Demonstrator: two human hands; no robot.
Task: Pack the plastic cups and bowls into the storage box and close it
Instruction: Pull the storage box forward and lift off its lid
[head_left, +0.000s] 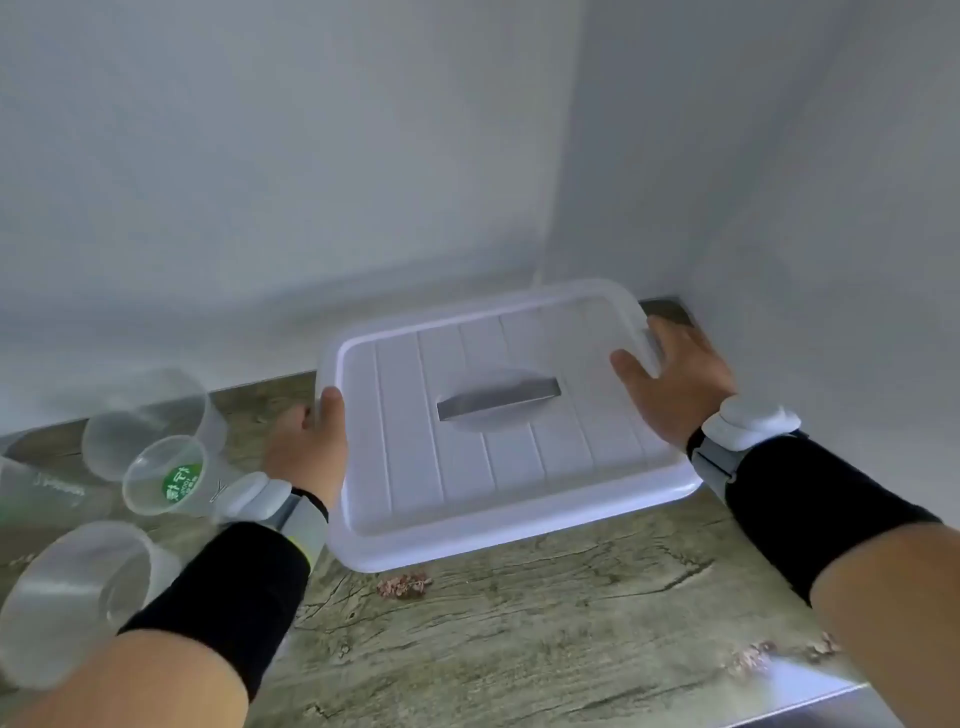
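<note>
A white storage box (498, 530) stands on the table near the corner of the walls, its ribbed lid (467, 431) on top with a grey handle (498, 399) in the middle. My left hand (311, 447) grips the lid's left edge, thumb on top. At the lid's right edge, my right hand (675, 379) holds on with fingers curled over the rim. Several clear plastic cups and bowls lie to the left: a large bowl (150, 421), a cup with a green label (166, 475), and a bowl (78, 597) nearest me, all on their sides.
The table (545, 623) has a wood-grain cover with small pink marks. White walls stand close behind and to the right of the box. Another clear cup (36, 493) lies at the far left edge. The table's front right corner (852, 696) is near.
</note>
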